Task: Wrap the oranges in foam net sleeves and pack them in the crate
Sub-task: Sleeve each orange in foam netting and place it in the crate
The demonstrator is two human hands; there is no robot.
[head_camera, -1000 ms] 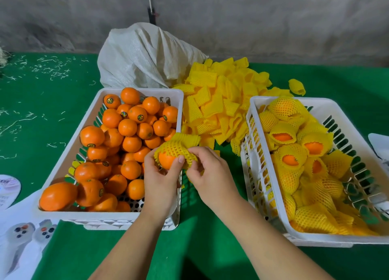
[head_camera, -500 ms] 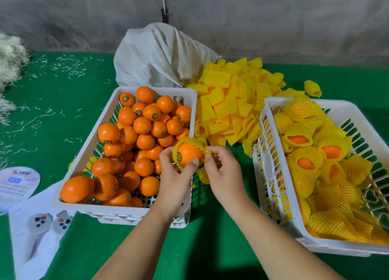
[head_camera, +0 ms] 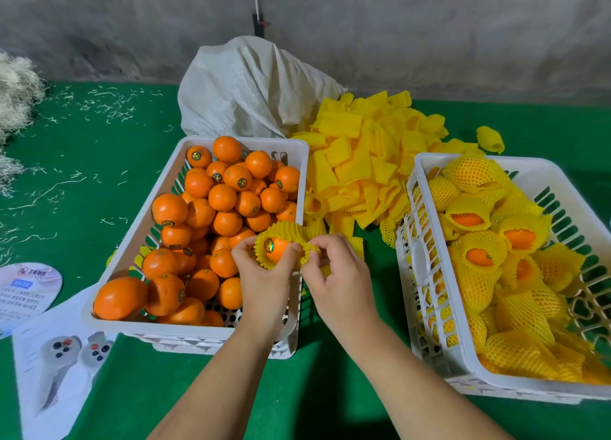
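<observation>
- The left hand (head_camera: 264, 274) curls its fingers round a stickered orange (head_camera: 277, 249), thumb on the fruit's near right side; the sticker end faces back toward the camera.
- The right hand (head_camera: 340, 274) pinches the gathered edge of the yellow foam net sleeve (head_camera: 291, 234) just right of the orange, fingertips bent inward.
- The sleeve is bunched into a ring round the orange; its open mouth points toward the camera, so its axis runs near to far.
- Fruit and sleeve sit between the two sets of fingertips, over the right rim of the white crate of bare oranges (head_camera: 139, 234), which extends left of the left fingers.
- Right of the right fingers stands the crate of wrapped oranges (head_camera: 426, 287).
- Beyond the fingertips lies a pile of loose sleeves (head_camera: 363, 162), then a white woven sack (head_camera: 244, 89).
</observation>
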